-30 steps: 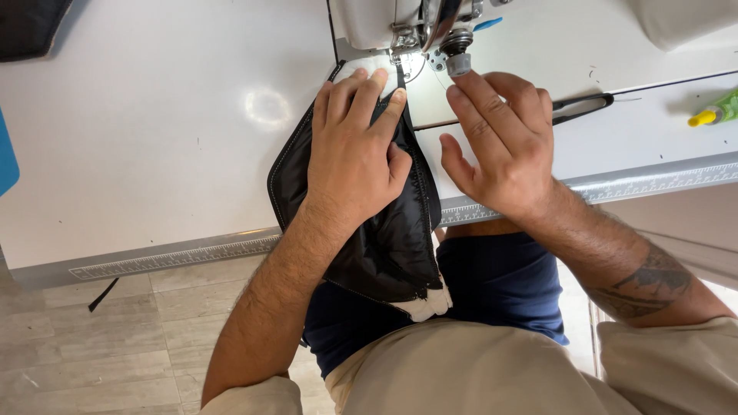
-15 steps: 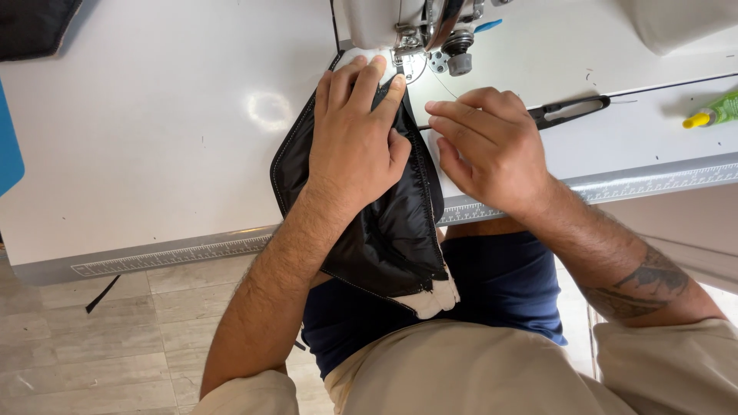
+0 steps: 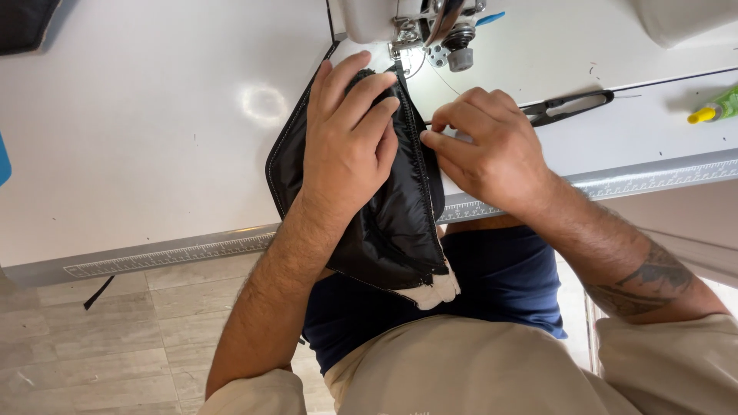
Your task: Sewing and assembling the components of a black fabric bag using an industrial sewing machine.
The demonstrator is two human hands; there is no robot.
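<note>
A black shiny fabric piece with a stitched edge lies across the front of a white sewing table and hangs down over my lap. My left hand presses flat on top of it, fingers pointing toward the sewing machine's presser foot. My right hand sits at the fabric's right edge, thumb and fingers pinched on that seam edge. A white lining tip shows at the fabric's lower end.
Black scissors lie on the table just behind my right hand. A small green bottle with a yellow tip rests at the far right. A ruler strip runs along the table's front edge. Tiled floor lies below left.
My right hand has drawn in from open, spread fingers to a pinch on the fabric's right edge. The fabric and my left hand have slid slightly toward the machine.
</note>
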